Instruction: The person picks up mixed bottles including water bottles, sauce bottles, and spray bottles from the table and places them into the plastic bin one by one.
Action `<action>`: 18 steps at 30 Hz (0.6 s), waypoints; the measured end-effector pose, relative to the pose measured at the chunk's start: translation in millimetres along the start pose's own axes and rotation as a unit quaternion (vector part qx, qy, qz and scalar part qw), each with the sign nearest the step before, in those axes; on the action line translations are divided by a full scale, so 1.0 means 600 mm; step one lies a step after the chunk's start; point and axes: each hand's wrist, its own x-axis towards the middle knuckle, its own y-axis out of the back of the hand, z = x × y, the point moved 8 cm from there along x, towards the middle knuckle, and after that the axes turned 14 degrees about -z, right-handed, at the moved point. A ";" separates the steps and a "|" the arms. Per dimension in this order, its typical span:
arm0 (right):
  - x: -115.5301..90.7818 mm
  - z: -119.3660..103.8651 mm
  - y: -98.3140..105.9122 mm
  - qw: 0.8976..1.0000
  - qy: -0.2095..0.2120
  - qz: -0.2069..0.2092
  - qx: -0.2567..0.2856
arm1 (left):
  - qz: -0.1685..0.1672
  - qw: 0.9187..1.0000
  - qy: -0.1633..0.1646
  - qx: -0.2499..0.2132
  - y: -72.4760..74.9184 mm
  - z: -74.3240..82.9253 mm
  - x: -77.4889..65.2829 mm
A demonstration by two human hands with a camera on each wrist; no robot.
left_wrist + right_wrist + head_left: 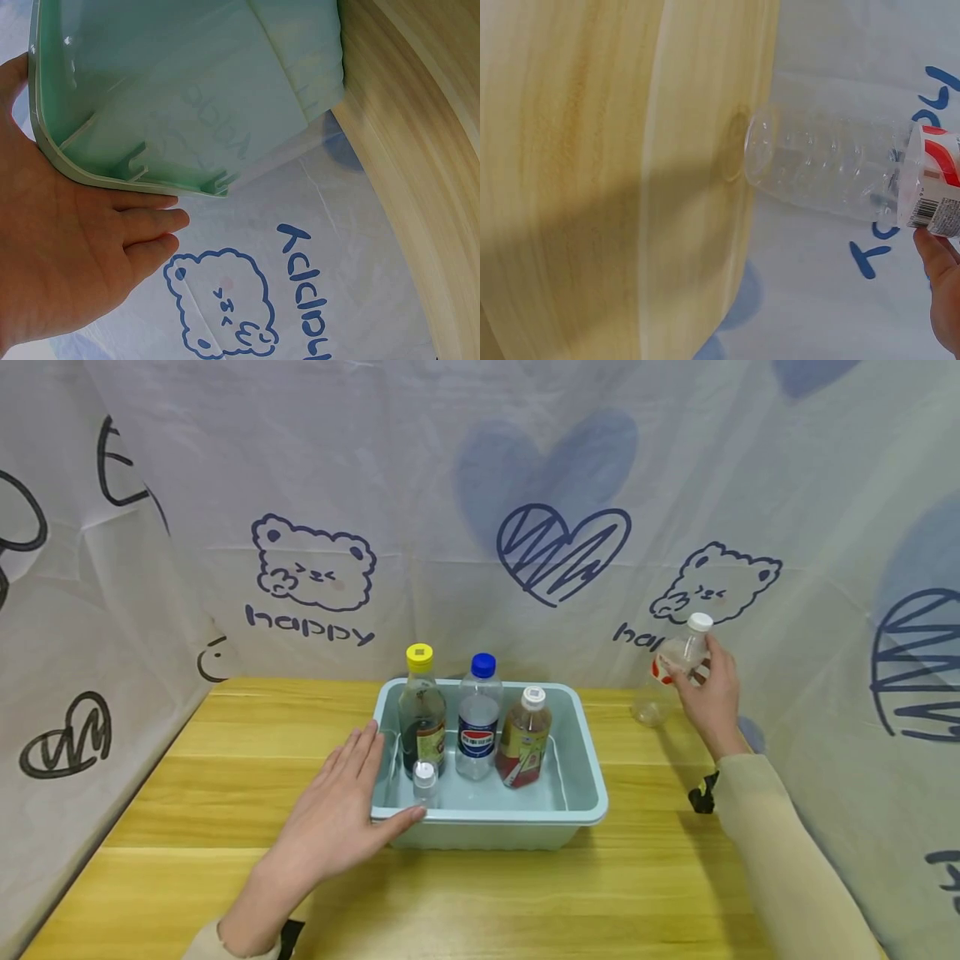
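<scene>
My left hand (330,818) rests on the left front corner of a pale green plastic basin (495,817), its fingers straight along the side and its thumb on the front rim. In the left wrist view the fingers lie against the outside of the basin wall (187,75). Over at the back right, my right hand (712,697) grips a clear plastic bottle (825,161) by its red and white label (939,176). This bottle has a white cap (701,622) and leans a little, its base close to the tabletop.
Inside the basin stand a yellow-capped bottle of dark liquid (422,702), a blue-capped Pepsi bottle (477,735), a white-capped bottle of reddish drink (525,739) and a small clear bottle (425,781). A printed curtain (442,602) hangs behind the wooden table (285,718).
</scene>
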 end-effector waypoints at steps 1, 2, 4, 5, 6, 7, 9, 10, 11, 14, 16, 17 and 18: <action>-0.002 -0.003 0.002 1.000 0.002 0.002 0.001 | 0.000 1.000 0.000 -0.001 0.000 0.000 0.000; -0.004 -0.006 0.005 1.000 0.005 0.005 0.002 | -0.003 1.000 0.002 -0.001 -0.001 -0.001 0.001; -0.008 -0.012 0.009 1.000 0.012 0.008 0.005 | -0.004 1.000 0.002 0.000 -0.001 -0.001 0.001; -0.011 -0.016 0.011 1.000 0.015 0.010 0.007 | -0.005 1.000 0.003 0.000 -0.002 -0.001 0.001; -0.013 -0.019 0.013 1.000 0.019 0.013 0.008 | -0.005 1.000 0.003 0.001 -0.002 -0.001 0.001; -0.015 -0.023 0.015 1.000 0.023 0.016 0.008 | -0.005 1.000 0.003 0.001 -0.002 -0.001 0.001; -0.020 -0.030 0.019 0.999 0.030 0.022 0.007 | -0.005 1.000 0.003 0.000 -0.001 -0.001 0.001; -0.022 -0.033 0.021 0.999 0.034 0.025 0.006 | -0.004 1.000 0.002 -0.001 -0.001 -0.001 0.001; -0.024 -0.037 0.023 0.999 0.036 0.029 0.004 | -0.004 1.000 0.002 -0.001 -0.001 -0.001 0.001; -0.030 -0.048 0.030 0.998 0.048 0.038 0.002 | -0.002 1.000 0.001 -0.001 -0.001 0.000 0.001; -0.035 -0.055 0.034 0.997 0.057 0.045 0.002 | -0.003 1.000 0.001 0.000 -0.001 -0.001 0.001; -0.037 -0.059 0.037 0.997 0.062 0.048 0.003 | -0.002 1.000 0.002 0.000 -0.002 -0.001 0.001; -0.039 -0.062 0.039 0.996 0.068 0.051 0.003 | -0.003 1.000 0.002 0.000 -0.002 -0.001 0.002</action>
